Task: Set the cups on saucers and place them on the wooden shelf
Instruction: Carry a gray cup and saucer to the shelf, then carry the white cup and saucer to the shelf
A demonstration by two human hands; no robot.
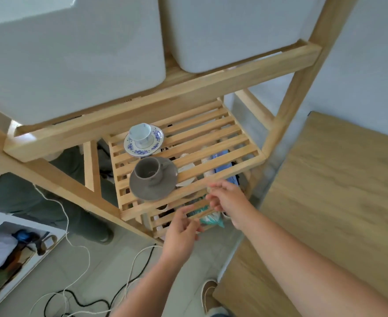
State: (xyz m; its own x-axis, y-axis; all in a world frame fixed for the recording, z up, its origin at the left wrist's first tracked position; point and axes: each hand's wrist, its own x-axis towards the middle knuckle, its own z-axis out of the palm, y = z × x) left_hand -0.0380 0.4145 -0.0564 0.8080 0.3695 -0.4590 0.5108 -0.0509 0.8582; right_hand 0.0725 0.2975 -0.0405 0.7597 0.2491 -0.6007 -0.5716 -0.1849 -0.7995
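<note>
Grey cup (149, 171) on grey saucer (153, 188) overhangs shelf (213, 143) front edge; both hands empty, left hand (182, 229) nearer, right hand (227, 199) beside.

left hand (181, 234): bare, no ring or watch seen | right hand (228, 200): bare, no ring or watch seen | forearms: uncovered, no sleeves in view | footwear: one brown shoe (207, 294) with a pale stitched edge is seen

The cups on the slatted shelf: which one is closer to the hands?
The grey cup on the grey saucer, at the shelf's front edge; the white cup on the blue-flowered saucer stands further back.
</note>
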